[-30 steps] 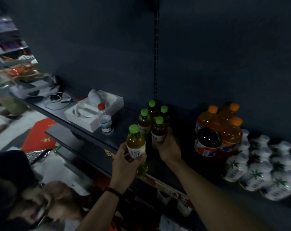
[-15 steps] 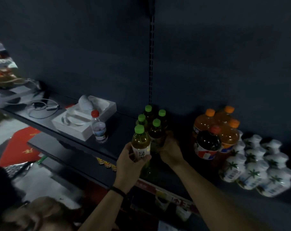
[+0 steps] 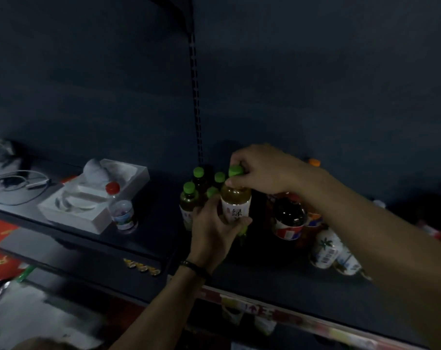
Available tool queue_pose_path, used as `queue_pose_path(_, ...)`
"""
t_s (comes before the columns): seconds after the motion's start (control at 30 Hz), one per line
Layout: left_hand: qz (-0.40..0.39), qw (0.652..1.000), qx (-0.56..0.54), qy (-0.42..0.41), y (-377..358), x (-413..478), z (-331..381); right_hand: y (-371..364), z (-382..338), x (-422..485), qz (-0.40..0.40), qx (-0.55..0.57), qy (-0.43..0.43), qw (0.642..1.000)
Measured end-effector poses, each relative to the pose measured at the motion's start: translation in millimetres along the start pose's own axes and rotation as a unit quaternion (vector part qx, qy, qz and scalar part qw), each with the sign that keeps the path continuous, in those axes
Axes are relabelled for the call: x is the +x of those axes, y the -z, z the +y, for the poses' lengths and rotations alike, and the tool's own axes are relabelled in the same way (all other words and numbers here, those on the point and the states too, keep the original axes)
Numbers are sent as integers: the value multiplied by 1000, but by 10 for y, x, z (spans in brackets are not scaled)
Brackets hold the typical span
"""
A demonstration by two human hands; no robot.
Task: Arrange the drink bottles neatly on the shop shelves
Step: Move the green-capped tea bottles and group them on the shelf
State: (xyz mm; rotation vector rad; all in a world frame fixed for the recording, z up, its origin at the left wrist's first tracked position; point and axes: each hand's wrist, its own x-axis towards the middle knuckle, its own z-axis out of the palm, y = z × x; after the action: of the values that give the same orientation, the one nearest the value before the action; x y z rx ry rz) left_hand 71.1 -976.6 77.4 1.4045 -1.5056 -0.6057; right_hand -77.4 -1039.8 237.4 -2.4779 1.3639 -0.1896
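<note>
Green-capped bottle [image 3: 236,198]: right hand [image 3: 267,170] half hides cap [image 3: 236,171], left hand [image 3: 214,231] the label [image 3: 236,210].

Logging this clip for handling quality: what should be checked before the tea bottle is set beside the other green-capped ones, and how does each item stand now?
1. Body grip: the left hand grips the tea bottle round its label: ok.
2. Top grip: the right hand pinches the green cap: ok.
3. Bottle upright: ok.
4. Label facing forward: ok.
5. Base resting on the shelf: cannot tell, the left hand hides it.
6. Room between the green-capped bottles and the cola bottle: cannot tell, too dark.
</note>
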Motion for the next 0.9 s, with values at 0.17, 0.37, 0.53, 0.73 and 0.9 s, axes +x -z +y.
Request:
queue_pose_path(0.17,72,977,203,-2,-7,85,-179,-100,251,230,-29,-13,-35,999)
queue_pose_path(0.37,78,930,359,-9,3,171,-410,-460,487,557,-55,-36,-85,994)
queue_pose_path(0.53,105,916,387,-26,-57,223,-453,-625,626,685,-54,-8,-135,989)
queue_pose_path(0.73,104,920,377,-20,-92,201,-467,-604,650,723,-64,31,-152,986)
queue_pose_path(0.9,110,926,361,-18,-99,184,-488,-578,653,703,-81,29,-139,986)
